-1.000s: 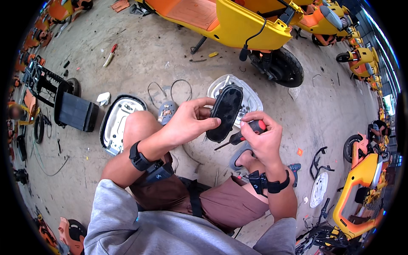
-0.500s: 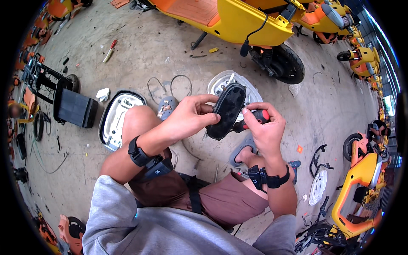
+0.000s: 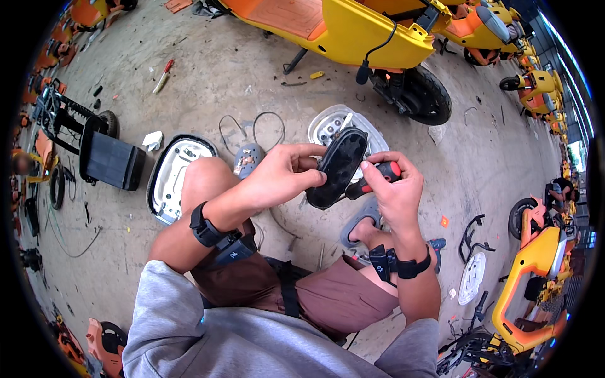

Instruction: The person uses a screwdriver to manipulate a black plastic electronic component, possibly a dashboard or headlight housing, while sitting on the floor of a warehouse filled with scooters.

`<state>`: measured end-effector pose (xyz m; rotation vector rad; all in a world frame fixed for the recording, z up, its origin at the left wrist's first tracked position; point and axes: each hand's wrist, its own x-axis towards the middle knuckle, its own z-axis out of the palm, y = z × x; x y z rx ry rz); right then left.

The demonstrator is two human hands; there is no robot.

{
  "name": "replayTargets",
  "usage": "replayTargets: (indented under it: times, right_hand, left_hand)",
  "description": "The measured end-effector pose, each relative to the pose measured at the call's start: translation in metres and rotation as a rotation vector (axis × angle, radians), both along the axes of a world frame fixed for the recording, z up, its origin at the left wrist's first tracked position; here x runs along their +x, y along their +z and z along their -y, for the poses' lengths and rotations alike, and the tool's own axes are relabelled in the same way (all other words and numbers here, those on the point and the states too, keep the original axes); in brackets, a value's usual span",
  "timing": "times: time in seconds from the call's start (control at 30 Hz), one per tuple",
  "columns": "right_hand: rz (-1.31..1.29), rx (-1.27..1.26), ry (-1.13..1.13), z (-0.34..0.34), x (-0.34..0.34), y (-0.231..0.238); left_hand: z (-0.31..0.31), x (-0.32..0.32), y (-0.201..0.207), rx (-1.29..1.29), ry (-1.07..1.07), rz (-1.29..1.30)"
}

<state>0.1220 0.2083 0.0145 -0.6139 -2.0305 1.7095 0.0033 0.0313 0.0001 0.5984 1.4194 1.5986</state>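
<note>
My left hand point(image 3: 280, 176) grips a flat, elongated black part point(image 3: 340, 169) with rounded ends by its left edge, thumb on the near face and fingers behind. The part is tilted and raised over the floor in front of my knees. My right hand point(image 3: 398, 189) is closed around a screwdriver point(image 3: 392, 169) with a red-and-black handle, and its thumb and fingertips meet the right edge of the black part. Where the screwdriver's tip lies I cannot tell, as the part and fingers hide it. Behind the part, a white oval shell point(image 3: 365, 123) with fittings lies on the floor.
A black-rimmed white shell point(image 3: 165, 183) lies by my left knee. A yellow scooter point(image 3: 372, 38) stands ahead, and another yellow frame point(image 3: 513, 302) is at right. A black box-shaped unit point(image 3: 110, 160) is at left. A red-handled tool point(image 3: 164, 75) and a looped strap point(image 3: 270, 120) lie on the floor.
The black part has shifted slightly to the right and turned a little in my left hand. My right hand stays nearly still with the screwdriver.
</note>
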Motion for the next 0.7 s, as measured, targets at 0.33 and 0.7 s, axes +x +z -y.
replayTargets:
  times: [0.33,0.7]
  right_hand:
    - [0.023,0.042,0.025,-0.004,0.002,0.0]
    - [0.006,0.048,0.038,-0.007,0.002,-0.004]
  left_hand:
    - [0.0,0.001,0.016,-0.176,0.028,-0.101]
    - [-0.001,-0.002,0.008,-0.146,0.011,-0.119]
